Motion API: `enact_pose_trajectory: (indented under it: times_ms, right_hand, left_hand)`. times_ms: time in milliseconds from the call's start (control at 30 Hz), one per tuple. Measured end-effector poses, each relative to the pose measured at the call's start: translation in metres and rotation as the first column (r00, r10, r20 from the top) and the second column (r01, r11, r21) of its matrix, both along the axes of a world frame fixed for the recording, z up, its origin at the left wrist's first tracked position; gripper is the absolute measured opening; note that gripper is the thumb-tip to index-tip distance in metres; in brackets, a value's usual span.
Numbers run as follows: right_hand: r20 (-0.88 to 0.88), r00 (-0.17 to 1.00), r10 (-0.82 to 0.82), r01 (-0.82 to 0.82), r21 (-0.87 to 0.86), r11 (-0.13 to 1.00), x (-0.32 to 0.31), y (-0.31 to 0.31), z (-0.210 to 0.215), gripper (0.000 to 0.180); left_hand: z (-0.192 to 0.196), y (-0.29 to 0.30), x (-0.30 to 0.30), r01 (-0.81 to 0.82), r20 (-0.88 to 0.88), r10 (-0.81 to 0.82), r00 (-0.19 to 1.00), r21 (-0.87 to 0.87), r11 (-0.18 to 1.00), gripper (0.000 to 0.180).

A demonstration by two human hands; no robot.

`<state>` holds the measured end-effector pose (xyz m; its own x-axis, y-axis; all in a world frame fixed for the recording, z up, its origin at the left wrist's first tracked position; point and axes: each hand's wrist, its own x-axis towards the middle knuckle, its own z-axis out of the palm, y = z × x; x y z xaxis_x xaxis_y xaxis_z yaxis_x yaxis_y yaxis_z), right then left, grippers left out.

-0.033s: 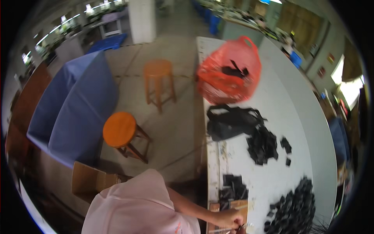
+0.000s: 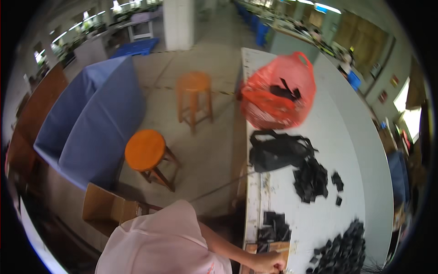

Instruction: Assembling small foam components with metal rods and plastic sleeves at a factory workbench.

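Observation:
My left hand (image 2: 270, 262) is at the lower edge of the view, its arm coming out of a pale pink sleeve. The fingers are curled closed over a small wooden board (image 2: 279, 247) at the table's near-left edge. Whatever they pinch is too small and too hidden to name. Just beyond the hand lie several flat black pieces (image 2: 275, 226), partly overlapping. To its right spreads a large heap of small black pieces (image 2: 340, 249). My right hand does not show.
Farther along the white table (image 2: 340, 150) are a smaller black pile (image 2: 311, 180), a black bag (image 2: 280, 153) and a red plastic bag (image 2: 285, 107) with black items inside. Left on the floor stand two orange stools (image 2: 145, 150), a blue fabric bin (image 2: 98, 123) and a cardboard box (image 2: 102, 208).
The whole view has shifted slightly, so the table and its things sit a bit lower and farther right. My left hand stays closed at the wooden board, now nearer the lower edge.

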<state>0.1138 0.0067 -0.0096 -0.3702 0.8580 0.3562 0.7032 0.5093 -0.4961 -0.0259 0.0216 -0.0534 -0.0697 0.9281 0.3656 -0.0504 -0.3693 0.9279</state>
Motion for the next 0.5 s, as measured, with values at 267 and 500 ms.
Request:
enact_pose_trajectory:
  times_ms: [267,500]
  right_hand:
    - [0.132,0.991,0.024,-0.032,0.057,0.998,-0.062,-0.001,0.046,0.010]
    - [0.139,0.978,0.154,-0.150,-0.039,0.988,-0.097,0.013,0.027,0.011]
  left_hand:
    - [0.026,-0.020,-0.024,-0.369,-0.294,0.383,0.876,0.105,0.924,0.008]
    - [0.011,-0.006,-0.045,-0.354,0.150,0.370,0.917,-0.121,0.927,0.005]
